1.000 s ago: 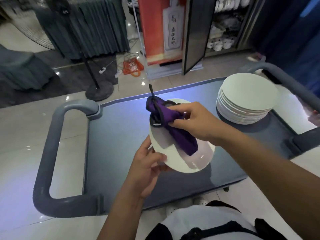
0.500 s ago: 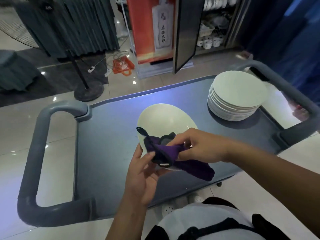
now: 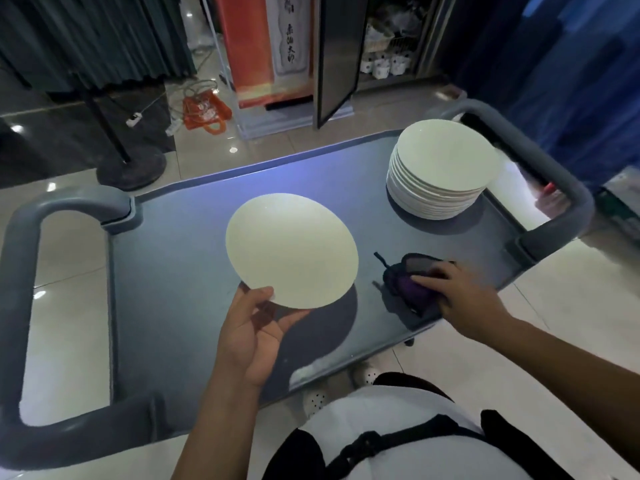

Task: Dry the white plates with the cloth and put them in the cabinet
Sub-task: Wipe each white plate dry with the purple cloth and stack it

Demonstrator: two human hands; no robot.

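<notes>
Above cart — plate tilted

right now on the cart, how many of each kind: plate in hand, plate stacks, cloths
plate in hand: 1, the white plate held by the left hand
plate stacks: 1, the stack of white plates
cloths: 1, the purple cloth under the right hand
total: 3

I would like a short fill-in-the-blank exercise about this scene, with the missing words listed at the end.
1. The left hand holds one white ____ by its near edge.
2. The right hand rests on the ____ cloth lying on the cart.
3. The stack of plates stands at the cart's far ____ corner.
4. The cabinet door is ____.

Missing words: plate; purple; right; open
</notes>
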